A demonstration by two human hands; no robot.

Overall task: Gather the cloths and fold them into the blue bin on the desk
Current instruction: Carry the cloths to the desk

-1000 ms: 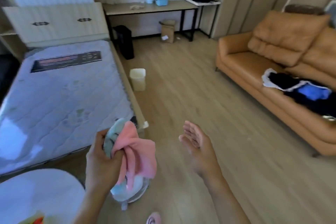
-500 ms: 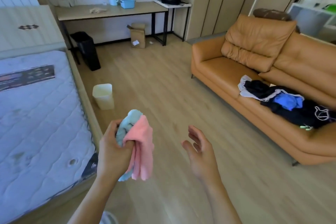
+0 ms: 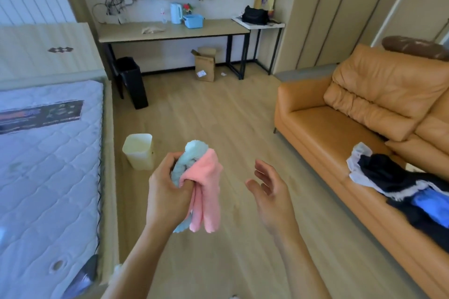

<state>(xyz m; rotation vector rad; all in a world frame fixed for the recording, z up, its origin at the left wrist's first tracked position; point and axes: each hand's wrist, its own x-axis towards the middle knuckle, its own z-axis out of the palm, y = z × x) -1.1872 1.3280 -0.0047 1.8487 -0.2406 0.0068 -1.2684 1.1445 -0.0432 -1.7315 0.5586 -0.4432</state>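
Note:
My left hand (image 3: 167,192) is closed around two bunched cloths, a pink cloth (image 3: 206,192) hanging down in front and a light blue cloth (image 3: 192,153) sticking up behind it. To the right of them, my right hand (image 3: 269,189) is held open, palm turned inward, holding nothing. The blue bin (image 3: 193,21) stands on the long desk (image 3: 209,30) against the far wall, well beyond both hands. A small pale cloth (image 3: 153,29) lies on the desk left of the bin.
A bare mattress (image 3: 48,165) fills the left side. An orange sofa (image 3: 340,128) with a pile of dark clothes (image 3: 401,187) is on the right. On the wood floor stand a cream waste bin (image 3: 139,152), a black bin (image 3: 132,81) and a cardboard box (image 3: 205,64).
The view has swung right and forward, so the desk and bin appear nearer. The white round table at the lower left has left the view. My left hand still holds both cloths, lifted a little.

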